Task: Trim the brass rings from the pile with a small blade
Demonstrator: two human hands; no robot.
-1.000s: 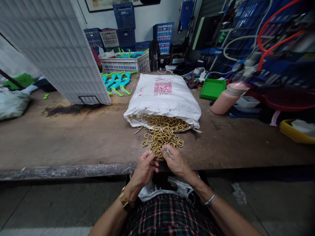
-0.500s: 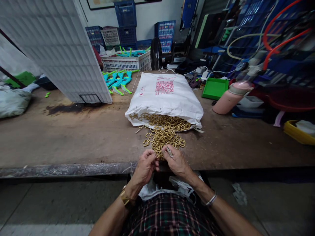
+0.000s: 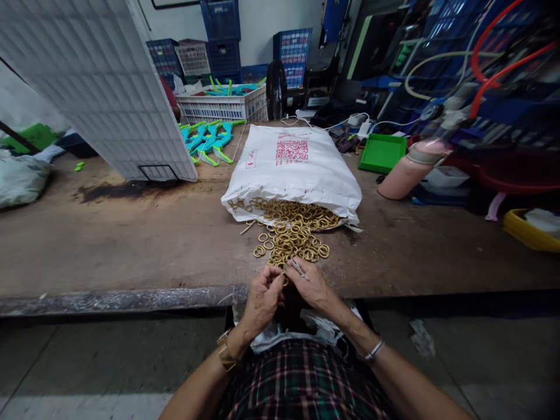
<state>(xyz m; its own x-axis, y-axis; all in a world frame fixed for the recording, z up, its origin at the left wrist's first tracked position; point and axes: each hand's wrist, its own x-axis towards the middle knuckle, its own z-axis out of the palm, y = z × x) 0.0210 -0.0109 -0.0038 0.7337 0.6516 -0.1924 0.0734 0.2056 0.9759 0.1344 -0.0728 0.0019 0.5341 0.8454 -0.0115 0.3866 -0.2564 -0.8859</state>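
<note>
My left hand (image 3: 263, 298) is closed in a pinch at the table's front edge, with a gold-coloured ring (image 3: 286, 281) at its fingertips. Just beside it, my right hand (image 3: 314, 289) is closed on a small silver metal tool (image 3: 298, 268); its exact kind is too small to tell. The two hands' fingertips nearly meet. Right behind them lies a loose pile of gold-coloured rings (image 3: 294, 238), spilling from the mouth of a white woven sack (image 3: 266, 175) printed with a red code square.
A white ribbed panel (image 3: 109, 93) stands on the table at left. Turquoise-and-green plastic bows (image 3: 212, 140) lie behind it. To the right are a green tray (image 3: 384, 153), a pink cylinder (image 3: 406, 172) with hoses and a yellow tray (image 3: 531, 233). Crates fill the back.
My left hand has moved slightly up and right, closer to the right hand, and a ring now shows at its fingertips. My right hand keeps the metal tool. The camera view has shifted slightly.
</note>
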